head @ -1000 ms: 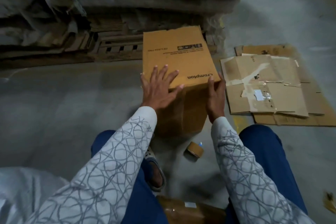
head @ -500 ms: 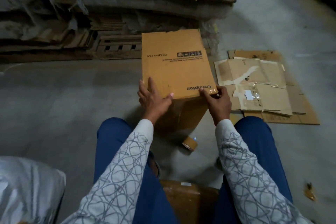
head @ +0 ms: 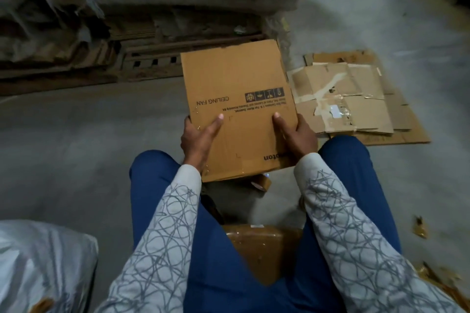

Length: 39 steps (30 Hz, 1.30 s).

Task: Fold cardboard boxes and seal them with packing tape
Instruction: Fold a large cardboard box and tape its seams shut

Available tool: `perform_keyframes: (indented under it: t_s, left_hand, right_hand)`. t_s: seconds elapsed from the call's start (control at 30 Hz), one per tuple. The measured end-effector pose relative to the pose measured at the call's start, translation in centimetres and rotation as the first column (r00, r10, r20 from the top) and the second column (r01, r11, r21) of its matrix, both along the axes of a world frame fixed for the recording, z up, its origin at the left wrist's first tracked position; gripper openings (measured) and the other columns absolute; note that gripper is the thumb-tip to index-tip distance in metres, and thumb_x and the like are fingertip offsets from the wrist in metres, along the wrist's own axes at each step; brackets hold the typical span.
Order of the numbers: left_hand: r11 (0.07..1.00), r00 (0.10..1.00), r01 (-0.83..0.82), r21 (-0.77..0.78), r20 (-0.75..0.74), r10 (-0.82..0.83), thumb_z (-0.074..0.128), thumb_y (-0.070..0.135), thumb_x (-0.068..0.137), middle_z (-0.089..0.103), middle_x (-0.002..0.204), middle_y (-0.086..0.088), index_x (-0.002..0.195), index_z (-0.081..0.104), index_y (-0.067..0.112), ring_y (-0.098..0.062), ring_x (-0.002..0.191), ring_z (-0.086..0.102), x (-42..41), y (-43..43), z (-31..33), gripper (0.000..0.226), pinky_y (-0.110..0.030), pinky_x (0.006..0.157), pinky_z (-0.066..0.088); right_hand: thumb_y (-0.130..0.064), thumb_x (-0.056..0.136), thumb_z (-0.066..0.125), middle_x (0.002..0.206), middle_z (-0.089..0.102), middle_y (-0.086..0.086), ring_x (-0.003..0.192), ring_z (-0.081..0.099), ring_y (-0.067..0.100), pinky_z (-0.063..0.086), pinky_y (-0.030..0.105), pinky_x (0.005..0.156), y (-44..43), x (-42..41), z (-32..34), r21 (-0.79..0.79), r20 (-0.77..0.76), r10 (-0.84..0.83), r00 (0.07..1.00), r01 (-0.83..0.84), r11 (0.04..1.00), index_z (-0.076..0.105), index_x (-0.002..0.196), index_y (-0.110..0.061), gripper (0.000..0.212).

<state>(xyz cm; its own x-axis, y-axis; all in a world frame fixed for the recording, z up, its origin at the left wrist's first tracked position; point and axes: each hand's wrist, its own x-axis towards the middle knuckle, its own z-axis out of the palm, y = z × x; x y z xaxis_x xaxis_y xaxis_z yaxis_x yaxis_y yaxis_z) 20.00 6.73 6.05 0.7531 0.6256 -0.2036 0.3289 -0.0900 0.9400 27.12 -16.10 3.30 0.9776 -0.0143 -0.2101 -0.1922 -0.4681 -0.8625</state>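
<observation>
Cardboard box [head: 236, 84] clamped at opposite edges by left hand [head: 197, 138] and right hand [head: 296, 137], thumbs on top.

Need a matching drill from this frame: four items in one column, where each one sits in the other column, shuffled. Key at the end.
Column 1
1. ceiling-fan box
2. tape roll
3. flattened cardboard pile
4. tape-wrapped parcel

Column 2
A. flat on the floor, on the person's right
B. between the person's legs, nearest the camera
C. gripped at its side edges by the left hand and right hand
D. on the floor, partly hidden by the box's near edge

Pairs: 1-C, 2-D, 3-A, 4-B
</observation>
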Motion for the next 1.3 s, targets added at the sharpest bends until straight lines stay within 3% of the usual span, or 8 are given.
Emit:
perform_keyframes:
  t_s: [0.27,0.43,0.57,0.7,0.83,1.0,1.13,1.3]
  left_hand:
    - [0.974,0.985,-0.160,0.161,0.089,0.147,0.072,0.068,0.075,0.067,0.123,0.014,0.135,0.052,0.038,-0.015,0.110,0.064,-4.3,5.9,2.4,0.069,-0.046,0.098,0.054]
    - [0.970,0.965,-0.195,0.142,0.205,0.164,0.073,0.026,0.078,0.063,0.123,0.006,0.138,0.038,0.029,-0.008,0.102,0.063,-7.2,8.0,1.0,0.069,-0.026,0.078,0.050]
    - [0.988,0.985,-0.111,0.107,-0.124,0.124,0.070,0.005,0.080,0.054,0.135,0.004,0.149,0.024,0.037,-0.022,0.116,0.057,-8.1,9.6,-4.9,0.088,-0.040,0.090,0.050]
    - [0.895,0.903,-0.249,-0.369,-0.422,0.077,0.061,-0.001,0.069,0.051,0.137,-0.003,0.152,0.029,0.025,-0.030,0.125,0.048,-9.2,8.7,-11.1,0.093,-0.046,0.090,0.047]
    - [0.881,0.866,-0.241,-0.408,-0.500,0.006,0.056,-0.005,0.077,0.054,0.130,-0.004,0.151,0.033,0.028,-0.026,0.114,0.047,-9.2,8.3,-13.9,0.084,-0.049,0.098,0.045]
    - [0.927,0.906,-0.265,-0.266,-0.399,0.145,0.048,-0.009,0.075,0.066,0.110,-0.007,0.146,0.045,0.015,-0.017,0.085,0.060,-7.8,8.9,-14.5,0.074,-0.027,0.061,0.050]
    - [0.982,0.911,-0.159,-0.103,-0.399,0.106,0.063,0.017,0.081,0.053,0.138,0.001,0.156,0.026,0.032,-0.021,0.114,0.054,-7.8,8.3,-14.8,0.084,-0.038,0.096,0.046]
    - [0.998,0.854,-0.043,-0.035,-0.520,0.019,0.065,0.025,0.086,0.044,0.150,-0.005,0.159,0.004,0.043,-0.033,0.133,0.047,-9.0,7.6,-16.1,0.096,-0.048,0.111,0.040]
  right_hand:
    - [-0.078,0.087,0.050,0.116,0.069,-0.006,0.104,0.064,0.021,0.048,0.036,0.090,7.7,-0.7,0.1,0.099,0.102,0.099,0.990,-0.109,0.989,0.060,0.121,-0.033,0.057]
    - [-0.072,0.092,0.048,0.114,0.069,-0.008,0.102,0.065,0.017,0.053,0.040,0.091,12.4,-1.0,-2.4,0.199,0.168,0.097,0.981,-0.130,0.971,0.058,0.122,-0.032,0.051]
    - [-0.094,0.079,0.028,0.121,0.064,-0.004,0.117,0.059,0.026,0.044,0.048,0.106,14.6,-0.2,-6.3,0.363,-0.267,-0.044,0.963,0.143,0.921,0.060,0.129,-0.032,0.086]
    - [-0.083,0.092,0.025,0.127,0.061,-0.004,0.113,0.058,0.024,0.044,0.046,0.099,13.6,-1.5,-11.0,0.467,-0.598,0.080,0.797,0.266,0.843,0.055,0.137,-0.025,0.079]
    - [-0.069,0.098,0.034,0.140,0.050,-0.002,0.119,0.055,0.033,0.050,0.053,0.094,12.2,-3.9,-13.7,0.383,-0.667,0.062,0.743,0.270,0.884,0.044,0.146,-0.033,0.061]
    - [-0.063,0.095,0.051,0.143,0.051,0.007,0.126,0.052,0.034,0.045,0.054,0.105,13.2,-2.7,-14.5,0.206,-0.473,0.046,0.880,0.060,0.977,0.047,0.143,-0.020,0.064]
    - [-0.039,0.089,0.072,0.146,0.047,0.011,0.134,0.043,0.034,0.040,0.048,0.108,14.4,-2.6,-13.4,-0.193,-0.211,0.139,0.968,-0.180,0.965,0.042,0.146,-0.014,0.069]
    - [-0.027,0.085,0.075,0.141,0.057,0.006,0.131,0.048,0.034,0.044,0.045,0.108,13.4,-2.8,-13.6,-0.207,-0.273,0.251,0.928,-0.312,0.927,0.043,0.149,-0.025,0.072]
